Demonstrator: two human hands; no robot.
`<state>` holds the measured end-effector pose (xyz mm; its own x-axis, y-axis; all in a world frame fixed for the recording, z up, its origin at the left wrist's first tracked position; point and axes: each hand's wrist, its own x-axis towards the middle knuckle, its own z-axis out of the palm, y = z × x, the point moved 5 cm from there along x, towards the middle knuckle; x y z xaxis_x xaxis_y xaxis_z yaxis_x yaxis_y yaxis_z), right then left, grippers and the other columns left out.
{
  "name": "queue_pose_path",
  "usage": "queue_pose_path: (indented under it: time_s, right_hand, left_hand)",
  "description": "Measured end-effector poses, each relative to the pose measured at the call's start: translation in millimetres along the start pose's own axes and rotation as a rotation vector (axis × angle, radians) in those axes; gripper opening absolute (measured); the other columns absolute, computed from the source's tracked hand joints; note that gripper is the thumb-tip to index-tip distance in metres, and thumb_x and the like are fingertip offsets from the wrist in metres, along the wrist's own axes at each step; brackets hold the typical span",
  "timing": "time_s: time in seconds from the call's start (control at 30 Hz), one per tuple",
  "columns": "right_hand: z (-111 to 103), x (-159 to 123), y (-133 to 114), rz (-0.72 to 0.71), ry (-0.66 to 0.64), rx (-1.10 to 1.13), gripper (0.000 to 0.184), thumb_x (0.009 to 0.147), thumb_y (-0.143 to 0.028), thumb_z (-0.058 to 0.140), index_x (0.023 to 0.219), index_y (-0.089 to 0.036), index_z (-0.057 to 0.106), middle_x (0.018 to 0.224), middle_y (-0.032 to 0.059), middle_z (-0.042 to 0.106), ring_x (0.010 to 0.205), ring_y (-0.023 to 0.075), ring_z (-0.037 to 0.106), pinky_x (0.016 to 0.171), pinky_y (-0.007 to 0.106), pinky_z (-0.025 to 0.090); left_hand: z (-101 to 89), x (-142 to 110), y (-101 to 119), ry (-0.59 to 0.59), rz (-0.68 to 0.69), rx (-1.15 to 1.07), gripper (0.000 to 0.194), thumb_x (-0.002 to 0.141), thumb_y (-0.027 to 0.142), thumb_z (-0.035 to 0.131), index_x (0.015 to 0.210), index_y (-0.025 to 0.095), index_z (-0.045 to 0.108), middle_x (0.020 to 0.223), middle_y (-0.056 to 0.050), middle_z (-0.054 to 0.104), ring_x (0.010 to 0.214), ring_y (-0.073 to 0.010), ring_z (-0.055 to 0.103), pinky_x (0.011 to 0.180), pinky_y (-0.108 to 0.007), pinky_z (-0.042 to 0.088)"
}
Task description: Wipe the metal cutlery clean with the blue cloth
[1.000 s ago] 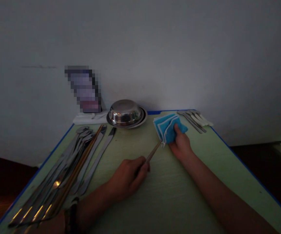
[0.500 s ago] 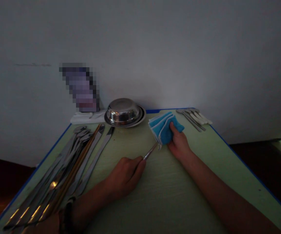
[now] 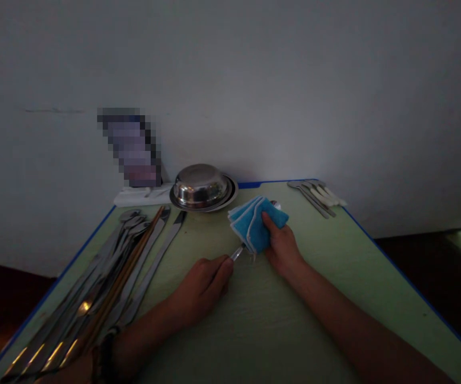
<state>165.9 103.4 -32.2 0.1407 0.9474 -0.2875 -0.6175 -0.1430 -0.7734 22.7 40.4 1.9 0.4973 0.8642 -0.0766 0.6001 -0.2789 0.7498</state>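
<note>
My left hand (image 3: 204, 290) is closed around the handle of a metal piece of cutlery (image 3: 237, 253), which slants up and away over the table. A folded blue cloth (image 3: 256, 226) with white edging wraps the cutlery's middle. My right hand (image 3: 282, 242) grips this cloth, thumb on top. A small shiny bit shows past the cloth's far edge, perhaps the cutlery's head; its kind cannot be made out.
Several spoons, knives and wooden chopsticks (image 3: 134, 266) lie along the left of the pale green table (image 3: 294, 330). An upturned steel bowl (image 3: 200, 184) rests at the back. Several spoons, some white-handled (image 3: 320, 196), lie back right. A blurred-out screen (image 3: 132, 149) leans against the wall.
The cloth and my right hand have moved left and nearer along the cutlery, towards my left hand. A shiny bit now shows beyond the cloth. My left hand has shifted slightly left.
</note>
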Motion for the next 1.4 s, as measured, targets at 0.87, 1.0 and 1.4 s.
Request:
queue_pose_path:
  time_s: [0.87,1.0,1.4]
  right_hand:
    - [-12,18,-18,-0.112,0.091,0.035,0.03,0.065,-0.034,0.067,0.089,-0.017,0.063,0.088,0.0021,0.069,0.08,0.0149,0.064,0.076,0.03,0.051]
    - [-13,20,-17,-0.114,0.092,0.069,0.027,0.067,-0.033,0.066,0.09,-0.018,0.062,0.09,0.0014,0.069,0.082,0.0142,0.064,0.076,0.029,0.051]
    - [-3,6,-4,-0.037,-0.021,-0.004,0.028,0.066,-0.029,0.067,0.091,-0.017,0.062,0.084,0.0019,0.07,0.077,0.0155,0.065,0.076,0.031,0.051]
  left_hand:
    - [6.9,-3,3,0.002,0.097,0.291,0.033,0.091,0.029,0.024,0.068,0.017,0.045,0.052,0.004,0.043,0.044,-0.0098,0.046,0.049,-0.022,0.034]
    - [4.2,-1,3,0.0,0.081,0.189,0.036,0.091,0.03,0.023,0.064,0.018,0.043,0.049,0.004,0.042,0.044,-0.0097,0.045,0.047,-0.021,0.033]
    - [2.1,1,0,0.018,0.028,0.115,0.037,0.09,0.032,0.024,0.06,0.018,0.041,0.048,0.004,0.041,0.043,-0.0093,0.042,0.046,-0.021,0.032]
